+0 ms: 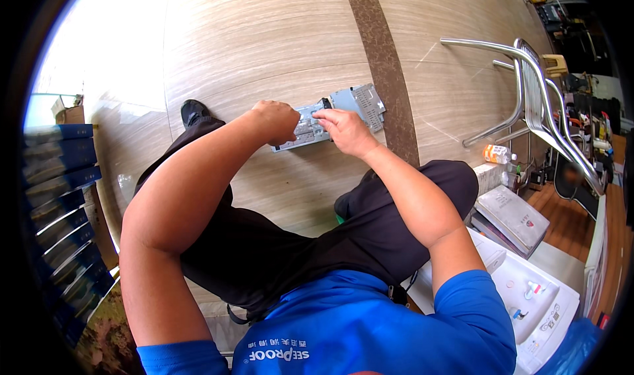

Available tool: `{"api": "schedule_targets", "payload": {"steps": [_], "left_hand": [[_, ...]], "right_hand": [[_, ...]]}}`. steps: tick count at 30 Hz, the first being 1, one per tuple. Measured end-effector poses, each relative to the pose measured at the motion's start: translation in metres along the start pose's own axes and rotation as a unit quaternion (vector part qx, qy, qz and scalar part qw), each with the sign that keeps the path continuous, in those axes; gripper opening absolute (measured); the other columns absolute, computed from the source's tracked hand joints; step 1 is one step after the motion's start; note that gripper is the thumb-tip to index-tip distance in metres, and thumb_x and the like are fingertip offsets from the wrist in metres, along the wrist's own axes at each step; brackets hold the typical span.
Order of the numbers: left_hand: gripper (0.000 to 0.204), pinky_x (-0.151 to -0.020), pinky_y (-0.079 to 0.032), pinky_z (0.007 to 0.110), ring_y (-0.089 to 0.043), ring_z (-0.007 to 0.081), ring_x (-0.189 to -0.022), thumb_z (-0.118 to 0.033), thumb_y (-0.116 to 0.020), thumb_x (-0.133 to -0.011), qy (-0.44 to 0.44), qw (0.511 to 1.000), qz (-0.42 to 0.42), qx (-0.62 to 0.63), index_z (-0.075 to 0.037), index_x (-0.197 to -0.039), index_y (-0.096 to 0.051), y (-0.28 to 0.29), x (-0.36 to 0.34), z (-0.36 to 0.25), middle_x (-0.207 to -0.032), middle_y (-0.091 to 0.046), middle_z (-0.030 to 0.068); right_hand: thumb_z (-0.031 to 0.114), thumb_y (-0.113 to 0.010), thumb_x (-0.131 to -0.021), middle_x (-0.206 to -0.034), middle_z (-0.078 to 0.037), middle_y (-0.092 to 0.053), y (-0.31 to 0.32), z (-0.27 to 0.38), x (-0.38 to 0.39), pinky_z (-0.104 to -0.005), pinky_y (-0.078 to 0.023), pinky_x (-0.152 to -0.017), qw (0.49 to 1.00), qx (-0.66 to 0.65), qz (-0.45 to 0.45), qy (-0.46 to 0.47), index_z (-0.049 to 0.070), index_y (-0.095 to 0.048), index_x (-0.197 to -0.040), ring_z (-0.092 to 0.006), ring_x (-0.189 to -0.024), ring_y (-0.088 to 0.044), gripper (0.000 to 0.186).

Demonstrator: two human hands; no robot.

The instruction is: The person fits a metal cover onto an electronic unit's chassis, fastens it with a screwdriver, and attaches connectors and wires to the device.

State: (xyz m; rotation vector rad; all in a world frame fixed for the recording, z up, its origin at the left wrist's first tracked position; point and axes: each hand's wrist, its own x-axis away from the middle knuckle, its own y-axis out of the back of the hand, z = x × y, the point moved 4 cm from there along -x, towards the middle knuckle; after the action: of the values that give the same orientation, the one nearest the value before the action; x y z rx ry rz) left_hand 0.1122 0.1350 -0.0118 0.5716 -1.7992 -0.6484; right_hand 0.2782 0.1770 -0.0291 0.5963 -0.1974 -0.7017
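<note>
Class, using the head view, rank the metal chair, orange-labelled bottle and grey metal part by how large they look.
1. Metal chair
2. Grey metal part, partly covered by the hands
3. Orange-labelled bottle

Premises: probably a small shop or repair workshop; exact trade cannot be told. Floor (264, 45): pale, wood-grain slabs, one brown patterned strip (380, 38). Left: stacked blue boxes (69, 177), stock-like. Right: chair (532, 78), bright tubular metal, waiting-room type; crowded assorted goods (586, 101) along the edge. Lower right: white dispenser (558, 292), red and blue taps. Centre, at floor level: grey metal unit (345, 101), perforated end, suggesting bench-type work.
</note>
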Motion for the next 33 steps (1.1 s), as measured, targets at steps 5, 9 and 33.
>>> {"api": "schedule_targets", "payload": {"steps": [5, 9, 33], "left_hand": [[0.046, -0.091, -0.051, 0.044, -0.064, 0.0336, -0.11, -0.039, -0.071, -0.087, 0.0, 1.0, 0.002, -0.002, -0.007, -0.119, -0.062, -0.001, 0.0, 0.001, -0.112, -0.068, 0.0171], [0.047, -0.091, -0.051, 0.044, -0.064, 0.0338, -0.109, -0.038, -0.071, -0.087, -0.001, 1.0, 0.001, 0.001, -0.007, -0.12, -0.062, 0.001, 0.0, 0.0, -0.111, -0.069, 0.0178], [0.044, -0.092, -0.051, 0.045, -0.064, 0.0349, -0.109, -0.039, -0.069, -0.088, -0.001, 1.0, 0.007, -0.004, -0.007, -0.117, -0.062, -0.002, 0.0, 0.0, -0.111, -0.068, 0.0187]], "right_hand": [[0.018, -0.062, -0.094, -0.094, -0.017, -0.07, 0.0, 0.002, 0.001, -0.0385, -0.053, -0.074, 1.0, 0.003, 0.025, -0.013, 0.003, -0.068, -0.103, -0.033, -0.086, -0.067, 0.019], [0.019, -0.065, -0.093, -0.088, -0.016, -0.07, 0.0, 0.003, 0.002, -0.0384, -0.053, -0.071, 0.999, -0.016, 0.031, 0.002, 0.003, -0.068, -0.101, -0.0331, -0.081, -0.067, 0.018], [0.017, -0.067, -0.093, -0.087, -0.013, -0.071, 0.003, -0.002, 0.002, -0.0331, -0.053, -0.07, 0.99, 0.017, 0.012, -0.136, 0.002, -0.07, -0.102, -0.0233, -0.079, -0.069, 0.018]]}}
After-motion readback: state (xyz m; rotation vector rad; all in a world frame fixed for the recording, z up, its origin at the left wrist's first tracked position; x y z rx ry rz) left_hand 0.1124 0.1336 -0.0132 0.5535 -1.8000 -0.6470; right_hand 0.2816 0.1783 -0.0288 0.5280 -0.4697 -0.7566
